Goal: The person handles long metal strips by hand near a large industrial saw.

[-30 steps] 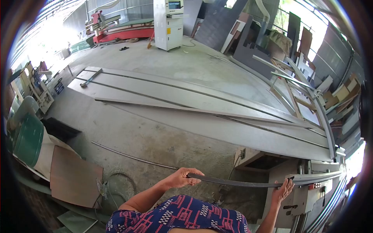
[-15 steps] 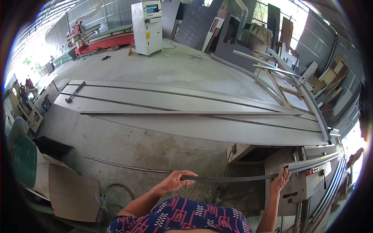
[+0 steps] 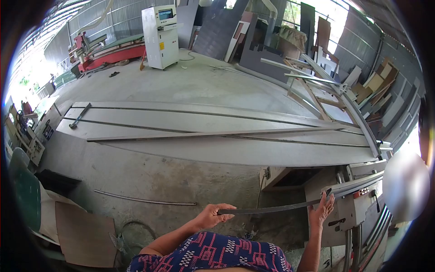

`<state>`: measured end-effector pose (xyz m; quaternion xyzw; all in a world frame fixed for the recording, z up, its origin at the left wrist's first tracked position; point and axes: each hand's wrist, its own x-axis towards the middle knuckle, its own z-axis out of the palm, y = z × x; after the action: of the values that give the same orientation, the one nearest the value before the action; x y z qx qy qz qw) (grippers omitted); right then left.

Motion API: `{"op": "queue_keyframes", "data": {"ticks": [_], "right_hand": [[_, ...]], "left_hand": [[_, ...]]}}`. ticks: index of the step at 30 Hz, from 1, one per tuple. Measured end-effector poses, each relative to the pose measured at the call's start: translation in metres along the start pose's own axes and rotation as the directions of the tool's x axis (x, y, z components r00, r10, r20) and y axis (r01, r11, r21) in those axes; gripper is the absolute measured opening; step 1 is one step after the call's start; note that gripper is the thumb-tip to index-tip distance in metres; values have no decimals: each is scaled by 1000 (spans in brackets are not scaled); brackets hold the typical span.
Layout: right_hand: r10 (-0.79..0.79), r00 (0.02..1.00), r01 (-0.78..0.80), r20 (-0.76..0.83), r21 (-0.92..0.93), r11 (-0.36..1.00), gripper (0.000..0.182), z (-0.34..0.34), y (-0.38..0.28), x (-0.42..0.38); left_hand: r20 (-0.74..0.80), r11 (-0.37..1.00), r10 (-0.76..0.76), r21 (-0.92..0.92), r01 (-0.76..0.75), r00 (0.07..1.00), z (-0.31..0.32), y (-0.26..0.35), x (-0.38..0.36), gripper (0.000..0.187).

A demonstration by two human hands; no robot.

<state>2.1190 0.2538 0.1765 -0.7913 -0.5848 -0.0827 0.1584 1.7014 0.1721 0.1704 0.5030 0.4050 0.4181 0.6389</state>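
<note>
A long dark strip (image 3: 276, 210) runs crosswise in front of my body. Its left end is in my left hand (image 3: 214, 216), with the fingers wrapped round it. Near the strip's right end is my right hand (image 3: 321, 209), raised with its fingers spread, the strip lying against the palm or thumb side. Beyond my hands stretches a long grey table (image 3: 217, 156) with dark slots, and a long thin bar (image 3: 181, 136) lies slantwise across it.
A clamp-like tool (image 3: 80, 115) lies at the table's left end. Machine parts (image 3: 346, 213) stand beside my right hand. On the floor are a metal rod (image 3: 145, 198) and a brown board (image 3: 86, 233). A white cabinet (image 3: 161, 43) stands far off; a blurred round patch covers the right edge.
The view has shifted slightly, so the background sits further left. My left hand and the strip's left end appear a little further right. The strip is still in my left hand.
</note>
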Motion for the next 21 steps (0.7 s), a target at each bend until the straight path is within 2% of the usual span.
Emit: {"op": "queue_keyframes", "data": {"ticks": [2,5,8,10,14,16,18,21], "right_hand": [[65,998,-65,13,39,997,86,1,4,-3],[133,991,-132,-8,96,987,91,7,19,-3],[96,992,-85,-79,134,987,83,12,37,-2],[98,994,-90,-48,152,984,74,13,45,-2],[83,994,-46,-68,430,902,59,23,72,3],[296,954,-272,41,523,808,58,14,64,12],[377,926,-305,16,620,723,64,28,71,22],[406,905,-411,126,505,759,71,9,57,31]], "left_hand": [[19,1000,22,16,-23,1000,6,1,6,38],[19,997,-41,67,40,999,18,-3,21,35],[58,998,31,50,-34,998,28,-12,34,31],[38,996,57,62,-59,998,35,-8,40,30],[27,989,46,140,-49,999,52,-19,56,30],[28,989,63,130,-66,998,60,-14,60,29],[67,990,104,86,-110,992,66,-21,66,28],[82,985,144,79,-150,986,72,-25,72,28]]}}
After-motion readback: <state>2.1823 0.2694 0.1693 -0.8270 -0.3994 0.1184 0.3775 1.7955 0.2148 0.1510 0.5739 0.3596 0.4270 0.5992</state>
